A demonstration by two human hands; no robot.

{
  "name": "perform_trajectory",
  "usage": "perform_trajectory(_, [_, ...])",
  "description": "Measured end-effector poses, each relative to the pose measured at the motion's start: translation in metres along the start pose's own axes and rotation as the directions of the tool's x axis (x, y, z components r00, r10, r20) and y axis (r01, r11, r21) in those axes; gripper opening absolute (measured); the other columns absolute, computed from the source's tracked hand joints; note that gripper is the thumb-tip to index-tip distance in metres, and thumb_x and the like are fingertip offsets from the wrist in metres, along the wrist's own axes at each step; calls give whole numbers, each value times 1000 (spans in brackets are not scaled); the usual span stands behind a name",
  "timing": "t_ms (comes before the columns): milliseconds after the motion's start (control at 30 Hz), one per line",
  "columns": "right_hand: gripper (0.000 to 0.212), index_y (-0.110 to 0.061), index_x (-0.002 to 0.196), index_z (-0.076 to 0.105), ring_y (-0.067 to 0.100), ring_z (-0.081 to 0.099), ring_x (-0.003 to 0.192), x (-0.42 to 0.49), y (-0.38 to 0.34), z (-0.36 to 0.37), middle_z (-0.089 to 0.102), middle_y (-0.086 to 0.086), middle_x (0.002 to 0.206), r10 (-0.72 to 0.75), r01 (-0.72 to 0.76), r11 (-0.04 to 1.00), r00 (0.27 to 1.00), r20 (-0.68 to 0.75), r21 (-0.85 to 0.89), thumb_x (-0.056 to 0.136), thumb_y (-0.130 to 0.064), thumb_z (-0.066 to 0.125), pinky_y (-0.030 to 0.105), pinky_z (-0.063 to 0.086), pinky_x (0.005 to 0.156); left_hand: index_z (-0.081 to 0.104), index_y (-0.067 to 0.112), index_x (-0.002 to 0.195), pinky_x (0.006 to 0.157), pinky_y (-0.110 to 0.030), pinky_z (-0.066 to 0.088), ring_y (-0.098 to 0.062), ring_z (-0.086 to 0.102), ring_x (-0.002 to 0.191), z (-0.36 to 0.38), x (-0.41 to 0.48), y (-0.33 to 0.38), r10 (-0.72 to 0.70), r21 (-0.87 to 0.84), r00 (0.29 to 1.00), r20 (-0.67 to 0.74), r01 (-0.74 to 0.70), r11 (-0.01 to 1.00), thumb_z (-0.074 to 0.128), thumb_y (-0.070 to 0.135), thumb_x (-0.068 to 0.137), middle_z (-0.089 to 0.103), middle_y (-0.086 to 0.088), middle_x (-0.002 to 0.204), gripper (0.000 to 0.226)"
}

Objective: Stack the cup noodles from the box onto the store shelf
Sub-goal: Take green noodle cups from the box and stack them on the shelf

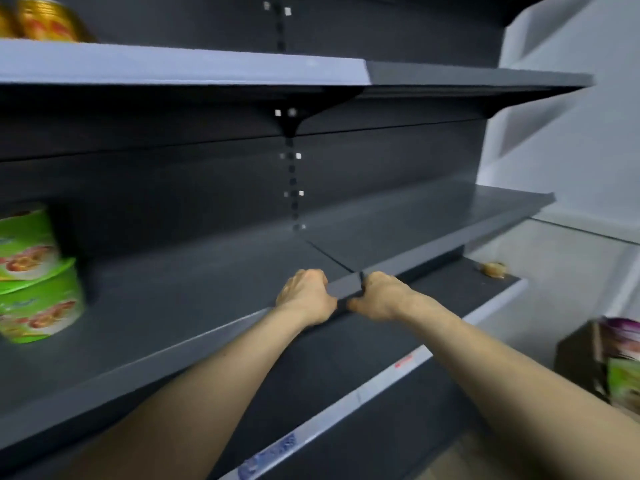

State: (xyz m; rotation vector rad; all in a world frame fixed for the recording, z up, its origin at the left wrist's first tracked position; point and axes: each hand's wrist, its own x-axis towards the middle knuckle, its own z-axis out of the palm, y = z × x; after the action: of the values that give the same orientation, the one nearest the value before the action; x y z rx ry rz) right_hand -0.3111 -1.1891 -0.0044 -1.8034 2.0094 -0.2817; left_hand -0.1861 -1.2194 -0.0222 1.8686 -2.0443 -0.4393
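Head view: both forearms reach forward to the middle shelf (207,282) of a dark grey store rack. The left hand (306,296) and right hand (379,296) sit side by side on its front lip, close to the seam where two shelf panels meet. Each hand has its fingers curled over the edge and its thumb underneath, clamped on the lip. Two green cup noodles (34,271) are at the far left of this shelf, well apart from the hands. They are stacked one on top of the other, upright, with the stack's long axis vertical; their printing is too blurred to read. At lower right, a brown cardboard box (578,355) sits on the floor. It holds more cups, one with a purple top (623,336) above a green one (625,381). Golden cans (45,19) stand on the upper shelf (173,67) at top left, and a small brown object (493,269) lies on the lower shelf (450,289).
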Motion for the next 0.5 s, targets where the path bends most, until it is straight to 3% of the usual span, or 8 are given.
perform_trajectory(100, [32, -7, 110, 53, 24, 57, 97, -19, 59, -15, 56, 7, 104, 75, -74, 997, 997, -29, 11, 91, -33, 56, 27, 40, 72, 59, 18, 124, 94, -31, 46, -27, 54, 119, 34, -11, 53, 74, 7, 996, 51, -75, 997, 66, 25, 87, 54, -6, 133, 38])
perform_trajectory(267, [48, -6, 131, 46, 25, 54, 117, -56, 151, -41, 54, 9, 131, 210, -205, 977, 973, -98, 61, 94, -34, 54, 32, 45, 94, 53, 20, 132, 95, -32, 47, -25, 53, 120, 85, -30, 135, 212, 9, 966, 145, -216, 976, 63, 26, 89, 50, -3, 137, 45])
perform_trajectory(500, [42, -5, 128, 49, 25, 56, 113, -97, 259, -60, 56, 10, 128, 384, -368, 921, 913, -139, 131, 94, -30, 50, 31, 45, 89, 53, 19, 130, 90, -32, 48, -24, 54, 117, 153, -51, 233, 378, 4, 888, 264, -392, 920, 63, 23, 89, 50, -3, 134, 42])
